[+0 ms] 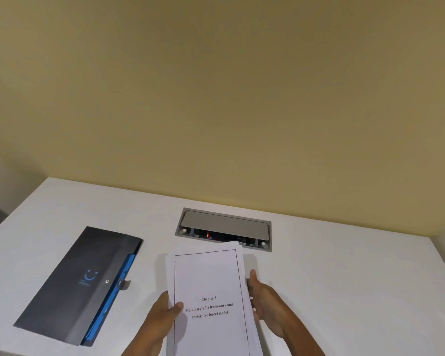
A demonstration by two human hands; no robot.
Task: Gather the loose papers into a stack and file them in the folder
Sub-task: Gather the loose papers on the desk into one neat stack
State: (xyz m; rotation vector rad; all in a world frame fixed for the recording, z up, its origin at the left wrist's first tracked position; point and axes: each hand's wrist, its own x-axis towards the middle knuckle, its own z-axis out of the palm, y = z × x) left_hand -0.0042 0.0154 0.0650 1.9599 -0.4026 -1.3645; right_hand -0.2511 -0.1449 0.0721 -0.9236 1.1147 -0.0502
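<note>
A stack of white printed papers [207, 278] is held upright-tilted above the white table, its top sheet framed by a black border and titled "Chapter 3". My left hand [165, 314] grips the stack's left edge with the thumb on the front page. My right hand [265, 301] presses against the right edge, fingers along the side of the sheets. A dark grey folder [72, 283] with a blue inner edge and a snap button lies closed on the table to the left of the papers, apart from both hands.
The white table [344, 265] meets a yellow wall at the back. A grey recessed power socket box [224, 228] with a small red light sits in the tabletop just behind the papers. The table's left edge drops off near the folder.
</note>
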